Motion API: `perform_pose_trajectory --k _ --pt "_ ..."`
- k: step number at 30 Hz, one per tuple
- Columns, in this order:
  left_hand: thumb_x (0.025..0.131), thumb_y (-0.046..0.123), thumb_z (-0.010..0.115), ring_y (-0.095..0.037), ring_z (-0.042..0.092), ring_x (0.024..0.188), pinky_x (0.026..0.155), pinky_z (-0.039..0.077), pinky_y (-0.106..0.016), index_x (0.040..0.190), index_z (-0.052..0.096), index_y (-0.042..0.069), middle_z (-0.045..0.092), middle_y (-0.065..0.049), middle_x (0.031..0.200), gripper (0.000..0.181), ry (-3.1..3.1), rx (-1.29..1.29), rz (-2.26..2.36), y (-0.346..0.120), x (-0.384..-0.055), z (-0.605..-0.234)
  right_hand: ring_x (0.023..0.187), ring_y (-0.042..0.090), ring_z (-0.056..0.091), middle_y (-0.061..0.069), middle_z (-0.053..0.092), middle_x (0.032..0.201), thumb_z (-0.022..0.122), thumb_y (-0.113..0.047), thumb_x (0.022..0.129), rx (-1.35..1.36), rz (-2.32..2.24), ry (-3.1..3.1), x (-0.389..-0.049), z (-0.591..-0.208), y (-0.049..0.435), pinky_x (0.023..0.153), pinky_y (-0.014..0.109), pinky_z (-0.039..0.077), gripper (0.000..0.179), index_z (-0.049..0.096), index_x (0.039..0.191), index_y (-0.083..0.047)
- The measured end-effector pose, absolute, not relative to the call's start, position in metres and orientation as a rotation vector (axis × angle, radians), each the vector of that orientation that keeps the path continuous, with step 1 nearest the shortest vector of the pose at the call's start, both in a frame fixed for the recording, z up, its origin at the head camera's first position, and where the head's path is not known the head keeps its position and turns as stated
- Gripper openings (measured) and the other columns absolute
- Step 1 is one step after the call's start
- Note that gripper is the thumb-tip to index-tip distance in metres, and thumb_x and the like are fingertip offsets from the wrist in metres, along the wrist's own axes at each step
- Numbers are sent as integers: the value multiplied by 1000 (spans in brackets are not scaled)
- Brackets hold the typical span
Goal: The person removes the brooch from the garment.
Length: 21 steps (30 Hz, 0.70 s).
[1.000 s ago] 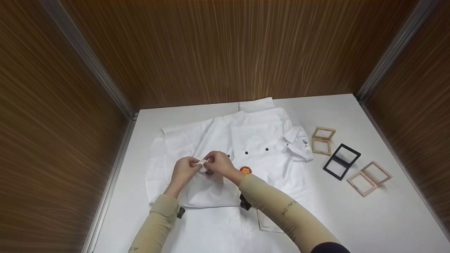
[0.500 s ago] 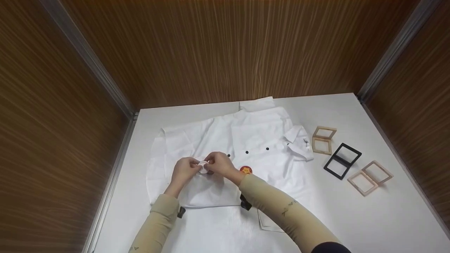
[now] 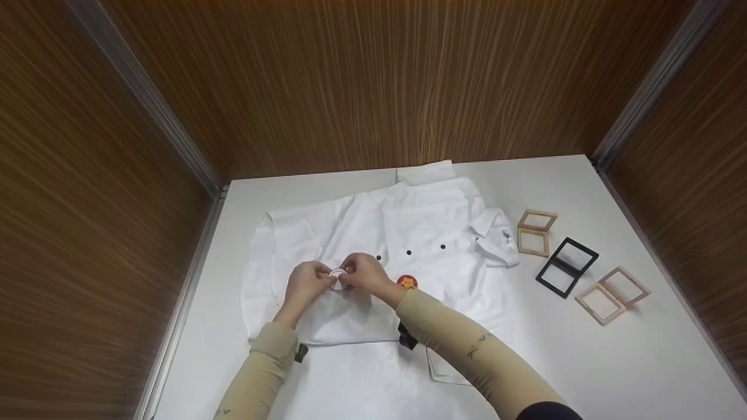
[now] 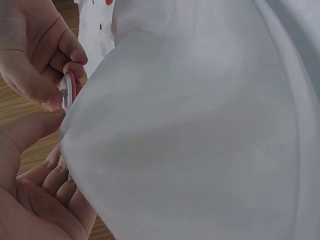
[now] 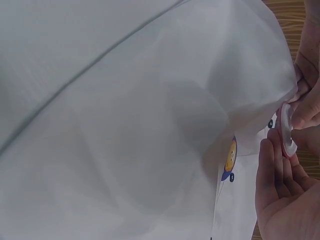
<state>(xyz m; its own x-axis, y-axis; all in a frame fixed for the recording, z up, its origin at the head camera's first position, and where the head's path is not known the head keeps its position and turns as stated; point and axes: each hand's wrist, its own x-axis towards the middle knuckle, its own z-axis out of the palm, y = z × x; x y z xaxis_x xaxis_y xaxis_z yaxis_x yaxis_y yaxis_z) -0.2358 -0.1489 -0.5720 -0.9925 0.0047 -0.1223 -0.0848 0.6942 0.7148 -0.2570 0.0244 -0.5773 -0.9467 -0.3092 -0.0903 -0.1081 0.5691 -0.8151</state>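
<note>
A round pin badge (image 3: 338,280) is turned with its pale back up, between my two hands over the white shirt (image 3: 426,216). My left hand (image 3: 306,287) pinches its left edge with thumb and finger, and my right hand (image 3: 366,274) pinches the right edge. Its red rim shows in the left wrist view, where the badge (image 4: 69,91) stands edge-on beside a raised fold of shirt cloth (image 4: 175,130). On the shirt lies a red badge with a yellow star (image 3: 407,282). A yellow and blue badge (image 5: 230,157) appears on the cloth in the right wrist view.
To the right of the shirt stand three open folding frames: a light wood one (image 3: 534,233), a black one (image 3: 567,268) and a pinkish one (image 3: 613,296). A flat pale item (image 3: 446,368) lies partly beneath my right forearm. Wood-grain panels (image 3: 373,87) enclose the white table (image 3: 653,361).
The badge has tilted slightly between my fingers, so that more of its pale round back and rim faces up. Both hands keep almost the same place.
</note>
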Motion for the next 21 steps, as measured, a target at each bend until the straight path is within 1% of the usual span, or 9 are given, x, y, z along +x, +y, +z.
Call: perform_pose_trajectory --k 5,8,13,16,21 --pt "88 15 84 -15 67 72 68 56 -27 101 78 0 78 -8 87 21 2798 -78 1172 -148 -236 -573 65 8 53 2 64 77 78 -8 88 -350 -1279 2607 -257 -578 24 56 16 40 18 76 101 4" --pt "85 15 83 -15 65 70 67 54 -27 99 79 1 77 -7 83 20 2814 -83 1156 -147 -235 -573 69 9 51 1 62 77 78 -9 88 -351 -1262 2624 -256 -578 24 61 18 40 19 77 101 4" --pt "82 16 82 -17 70 75 72 58 -32 96 79 1 78 -8 85 21 2864 -72 1117 -146 -235 -575 71 10 50 0 60 76 77 -9 86 -376 -1251 2670 -255 -578 25 66 21 41 18 77 99 4" --pt "81 17 82 -18 71 78 75 60 -34 96 79 1 80 -8 87 22 2874 -71 1119 -145 -234 -574 67 8 50 2 64 75 76 -8 87 -379 -1274 2665 -254 -577 24 62 19 41 17 77 98 4" --pt "80 17 82 -18 70 75 71 58 -31 94 79 2 79 -8 86 21 2875 -79 1136 -145 -232 -573 59 4 51 7 70 74 74 -8 90 -377 -1314 2624 -254 -577 23 53 14 39 14 77 98 4"
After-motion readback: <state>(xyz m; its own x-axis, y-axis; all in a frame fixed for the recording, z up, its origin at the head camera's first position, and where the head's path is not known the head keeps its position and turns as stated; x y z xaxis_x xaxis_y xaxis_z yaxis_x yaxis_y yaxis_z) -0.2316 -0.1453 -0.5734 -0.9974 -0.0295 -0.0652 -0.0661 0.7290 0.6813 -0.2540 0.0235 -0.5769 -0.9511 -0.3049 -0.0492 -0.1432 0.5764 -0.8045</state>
